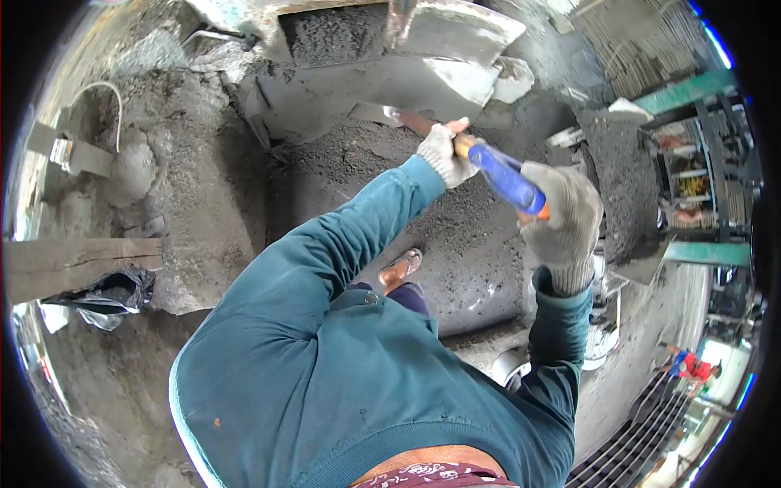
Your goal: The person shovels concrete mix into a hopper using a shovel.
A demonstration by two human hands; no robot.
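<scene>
A shovel with a blue and orange handle slants across the upper middle of the view. My left hand, in a pale knit glove, is wrapped round the shaft near the metal end. At the handle's rear end is my right hand, also gloved, closed round the grip. The shovel's metal part reaches to the upper left, over dark, wet, gritty material in a grey trough. A sandalled foot shows below my left forearm.
A wooden beam and a black plastic bag are at the left. Gritty material lies on a belt-like strip at the right. A metal grating and a person in red are at the lower right.
</scene>
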